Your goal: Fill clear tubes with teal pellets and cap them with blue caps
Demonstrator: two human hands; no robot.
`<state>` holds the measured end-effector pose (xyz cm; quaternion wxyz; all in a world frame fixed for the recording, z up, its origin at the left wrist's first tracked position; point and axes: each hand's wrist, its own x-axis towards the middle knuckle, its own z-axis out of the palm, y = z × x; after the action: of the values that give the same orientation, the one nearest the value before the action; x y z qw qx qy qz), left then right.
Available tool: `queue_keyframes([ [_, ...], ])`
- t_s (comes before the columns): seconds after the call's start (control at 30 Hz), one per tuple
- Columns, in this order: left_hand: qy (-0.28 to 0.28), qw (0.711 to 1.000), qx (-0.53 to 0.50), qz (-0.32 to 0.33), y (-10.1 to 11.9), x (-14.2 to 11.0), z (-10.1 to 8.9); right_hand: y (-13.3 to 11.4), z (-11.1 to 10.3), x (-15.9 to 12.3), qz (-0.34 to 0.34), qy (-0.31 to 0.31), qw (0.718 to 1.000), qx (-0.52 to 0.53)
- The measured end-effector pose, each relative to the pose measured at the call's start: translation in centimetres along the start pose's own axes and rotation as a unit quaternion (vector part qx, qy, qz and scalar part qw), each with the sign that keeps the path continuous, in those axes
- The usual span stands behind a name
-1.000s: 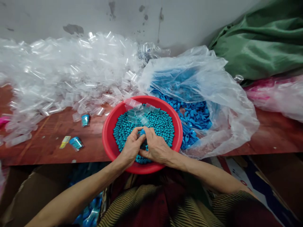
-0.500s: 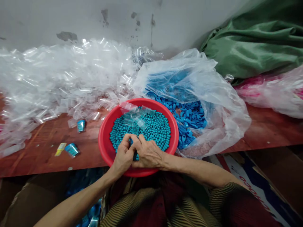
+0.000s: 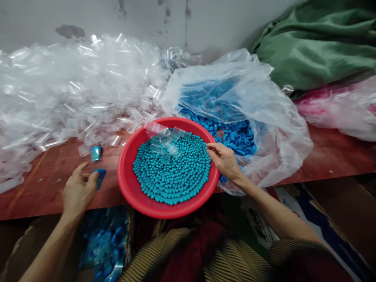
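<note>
My left hand (image 3: 78, 191) is over the table left of the bowl, with thumb and index finger apart. Beside its thumb is a small clear container of turquoise beads with a blue top (image 3: 100, 178), tilted; I see no grip around it. A similar bead-filled container (image 3: 95, 153) stands just beyond. My right hand (image 3: 225, 161) hangs over the right rim of a red bowl (image 3: 125, 184), thumb and index fingertips close together; anything between them is too small to make out. Turquoise beads (image 3: 173, 176) fill the bowl, with several clear empty containers (image 3: 164, 145) lying on top.
Clear plastic containers (image 3: 73, 94) are heaped along the back left. A clear plastic bag (image 3: 282, 133) right of the bowl spills blue plastic pieces (image 3: 237, 137). Green cloth (image 3: 320, 51) and a pink-white bag (image 3: 340, 107) lie farther right. Below the table edge, a box holds blue items (image 3: 102, 243).
Both hands were together over the bowl, fingers around a small blue-topped item. They have parted: the left to the table at left, the right to the bowl's right rim. The view shifted slightly.
</note>
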<state>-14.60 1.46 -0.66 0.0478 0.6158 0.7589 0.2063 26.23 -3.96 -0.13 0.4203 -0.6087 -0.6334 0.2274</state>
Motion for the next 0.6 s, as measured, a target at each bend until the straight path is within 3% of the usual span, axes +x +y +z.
queue_keyframes([
  [0.1,0.046,0.998,0.035,0.017,1.5,0.3,-0.6,1.6,-2.7,0.0,0.01,0.027,1.0,-0.001],
  [0.2,0.051,0.994,-0.066,0.069,5.2,-0.1,-1.2,3.9,-5.0,-0.5,0.021,0.021,0.997,-0.075],
  [0.3,0.03,0.973,-0.16,0.161,10.1,-0.9,-0.7,7.2,-5.4,-0.9,0.023,-0.127,0.964,-0.231],
  [0.37,-0.043,0.946,-0.235,0.219,14.1,-1.4,0.2,9.3,-4.7,-0.7,0.04,-0.204,0.931,-0.299],
  [0.4,-0.113,0.93,-0.265,0.227,16.2,-1.7,0.7,10.1,-4.2,-0.2,0.039,-0.225,0.921,-0.315],
  [0.5,-0.253,0.873,-0.354,0.218,23.1,-2.6,2.6,11.8,-3.5,2.2,0.019,-0.223,0.911,-0.348],
  [0.6,-0.397,0.807,-0.397,0.183,29.5,-3.3,5.2,12.6,-3.8,5.2,0.047,-0.19,0.914,-0.355],
])
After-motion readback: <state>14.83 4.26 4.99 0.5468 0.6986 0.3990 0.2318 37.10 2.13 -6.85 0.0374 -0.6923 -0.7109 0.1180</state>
